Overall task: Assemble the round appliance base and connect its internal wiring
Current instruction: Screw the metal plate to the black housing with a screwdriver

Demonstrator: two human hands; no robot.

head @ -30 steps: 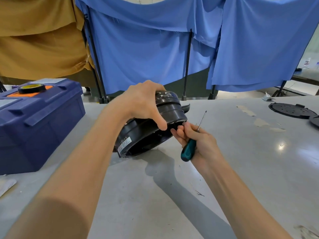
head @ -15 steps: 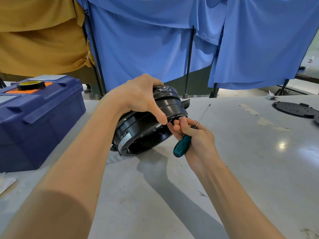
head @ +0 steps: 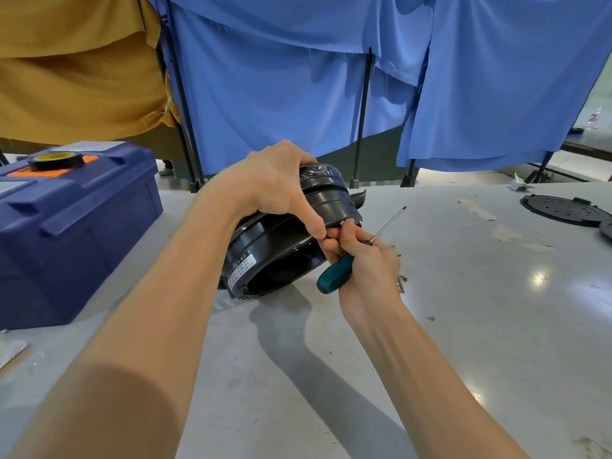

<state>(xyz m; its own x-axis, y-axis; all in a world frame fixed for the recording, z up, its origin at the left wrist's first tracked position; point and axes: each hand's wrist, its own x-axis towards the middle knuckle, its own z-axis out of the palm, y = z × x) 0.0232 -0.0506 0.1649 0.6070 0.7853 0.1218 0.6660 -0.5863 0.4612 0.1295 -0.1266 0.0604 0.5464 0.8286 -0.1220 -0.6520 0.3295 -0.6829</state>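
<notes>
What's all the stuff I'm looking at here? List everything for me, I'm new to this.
appliance base: one, black, round, held tilted at the table's centre
screwdriver: one, teal handle, in the right hand
toolbox: one, dark blue, on the table at left
tape roll: one, black with yellow core, on the toolbox lid
round plate: one, black, flat on the table, far right
table: one, grey
blue cloths: several, hanging behind
mustard cloth: one, upper left
left hand: grips the base's top
right hand: holds the screwdriver, fingertips at the base's rim
</notes>
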